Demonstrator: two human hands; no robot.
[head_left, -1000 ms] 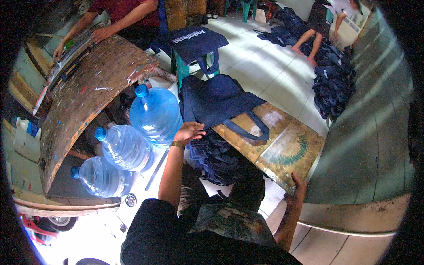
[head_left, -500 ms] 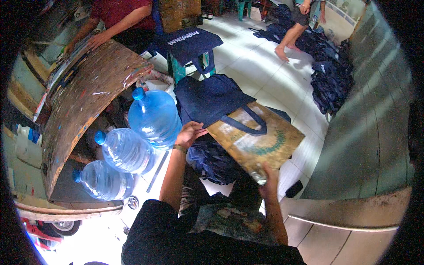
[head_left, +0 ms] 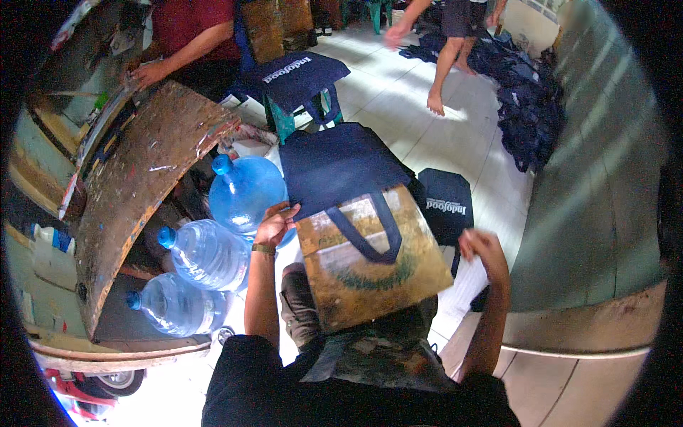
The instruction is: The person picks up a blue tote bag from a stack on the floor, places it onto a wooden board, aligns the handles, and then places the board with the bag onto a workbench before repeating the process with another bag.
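A navy fabric tote bag (head_left: 345, 162) lies in front of me, drawn partly over a flat brown board (head_left: 377, 281) with worn, stained faces. One bag handle (head_left: 359, 249) loops down over the board. My left hand (head_left: 276, 224) pinches the bag's edge at the board's left corner. My right hand (head_left: 484, 250) is off the board, raised at its right and smeared by motion, so its fingers are unclear. Closest to it is another navy tote bag (head_left: 446, 206) with pale print. The board's near edge rests at my lap.
Large blue water bottles (head_left: 249, 192) stand at my left beside a paint-marked wooden table (head_left: 142, 192). A printed navy bag (head_left: 299, 75) covers a green stool (head_left: 281, 121). Dark bags pile up (head_left: 530, 114) along the right wall. One person (head_left: 192, 43) works at the table; another (head_left: 455, 50) stands barefoot behind.
The board and bag have swung left and toward me. My right hand has let go of the board and moved up and right. The barefoot person has shifted slightly left.
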